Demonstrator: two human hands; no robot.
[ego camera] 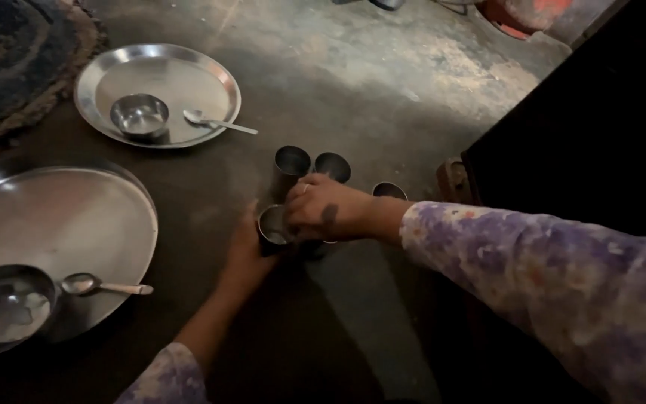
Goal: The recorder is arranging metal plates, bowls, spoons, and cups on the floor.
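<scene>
Dim room, bare worn concrete floor (413,82), dark rug (9,60) at far left, dark cabinet (585,127) at right. Two steel plates (160,91) (54,232) on floor, each carrying small bowl and spoon.

Step in hand: gathering steel tumblers (291,163) clustered mid-floor. Left hand (247,251) cups side of near tumbler (272,227), grip partly wrapped. Right hand (327,209) lies over cluster top, grip clenched on rims, exact tumbler hidden. Next move likely needs firm, level hold; one tumbler (389,191) stands just apart.

Left hand (244,251) cupped; right hand (327,209) seemingly clasping.
</scene>
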